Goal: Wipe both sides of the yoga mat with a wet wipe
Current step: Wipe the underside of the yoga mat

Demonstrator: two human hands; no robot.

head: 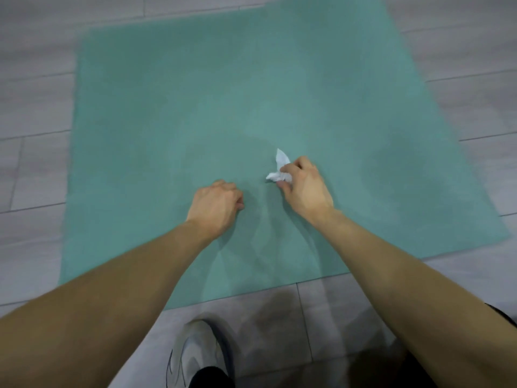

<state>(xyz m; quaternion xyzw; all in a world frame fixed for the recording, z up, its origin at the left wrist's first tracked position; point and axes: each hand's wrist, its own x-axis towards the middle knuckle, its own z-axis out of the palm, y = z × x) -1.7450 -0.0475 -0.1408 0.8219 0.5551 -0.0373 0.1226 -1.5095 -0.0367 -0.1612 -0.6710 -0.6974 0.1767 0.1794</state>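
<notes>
A grey tiled floor (33, 169) fills the edges of the view, its grout lines running across at a slant. On it lies the teal yoga mat (218, 102), spread flat and taking up most of the picture from the centre out toward 12 o'clock; its near edge runs slantwise from 7 o'clock up toward 3 o'clock, and its far part passes out of view at the top. Two bare forearms reach in from 7 and 5 o'clock and meet over the near middle of the mat. At 6 o'clock, on the tiles just short of the mat's near edge, stands a white shoe (195, 351) with a dark trouser leg above it. The left hand (216, 204) sits knuckles-up on the mat a little below centre, its fingers curled under into a fist with nothing visible in it. The right hand (303, 186), just beside it toward 3 o'clock, pinches a crumpled white wet wipe (279, 170) between thumb and fingers; the wipe's loose corner sticks up toward 12 o'clock, and its bunched part is at the mat's surface.
</notes>
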